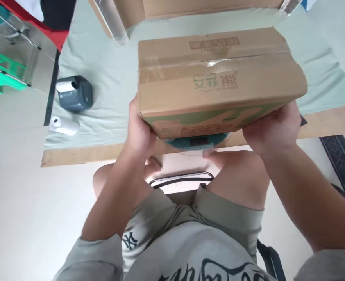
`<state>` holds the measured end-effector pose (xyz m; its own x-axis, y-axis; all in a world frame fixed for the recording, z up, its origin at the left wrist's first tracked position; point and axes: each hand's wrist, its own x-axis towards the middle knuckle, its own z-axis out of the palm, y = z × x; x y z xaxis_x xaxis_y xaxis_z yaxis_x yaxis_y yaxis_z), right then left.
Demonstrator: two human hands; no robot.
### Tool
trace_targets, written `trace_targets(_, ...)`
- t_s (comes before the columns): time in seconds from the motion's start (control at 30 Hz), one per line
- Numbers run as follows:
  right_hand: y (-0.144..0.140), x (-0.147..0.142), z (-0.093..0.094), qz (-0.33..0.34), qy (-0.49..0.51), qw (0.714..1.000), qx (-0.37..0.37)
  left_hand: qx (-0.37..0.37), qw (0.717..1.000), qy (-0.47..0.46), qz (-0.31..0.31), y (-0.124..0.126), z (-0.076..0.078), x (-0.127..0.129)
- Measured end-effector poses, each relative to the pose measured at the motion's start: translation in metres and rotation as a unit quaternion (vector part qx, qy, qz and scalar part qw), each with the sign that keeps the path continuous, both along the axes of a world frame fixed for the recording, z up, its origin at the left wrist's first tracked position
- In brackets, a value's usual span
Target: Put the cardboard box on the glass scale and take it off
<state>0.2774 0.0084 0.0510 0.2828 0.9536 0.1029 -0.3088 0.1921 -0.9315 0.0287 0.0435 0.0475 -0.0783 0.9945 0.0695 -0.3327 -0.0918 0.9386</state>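
A taped cardboard box (219, 80) with printed lettering and a green band is held up between my two hands, over the front part of the table. My left hand (140, 130) grips its lower left corner. At the lower right edge, my right hand (273, 127) supports it, with the fingertips hidden beneath the box. Below the box shows part of a round teal thing (186, 143) with a clear rim and a small dark display, which looks like a weighing scale. I cannot tell whether the box touches it.
A dark label printer (75, 93) and a white paper roll (63, 125) stand at the left of the cloth-covered table (104, 117). Open cardboard (172, 8) with clear tape rolls or strips (112, 21) lies at the back. A green stool (5, 70) is on the floor at left.
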Motion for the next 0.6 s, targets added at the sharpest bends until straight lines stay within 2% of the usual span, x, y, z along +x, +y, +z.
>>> trace_targets(0.07,-0.002,-0.001,-0.003,-0.014,0.013,1.000,0.001,-0.013,1.000,-0.011,-0.004,-0.004,-0.006,0.001)
trace_targets(0.23,0.000,-0.004,-0.006,-0.039,0.038,0.999,0.001,-0.004,0.999,-0.030,-0.022,-0.009,-0.009,0.002)
trace_targets(0.37,0.002,0.002,-0.016,-0.027,0.028,0.999,-0.018,-0.032,0.999,-0.026,-0.028,-0.010,-0.017,0.002)
trace_targets(0.47,0.003,0.006,-0.025,-0.002,0.010,0.999,-0.036,-0.033,0.999,-0.016,-0.017,-0.007,-0.025,0.000)
trace_targets(0.6,0.003,0.004,-0.031,-0.029,0.000,0.999,-0.032,-0.035,0.999,-0.003,0.017,-0.005,-0.029,-0.001)
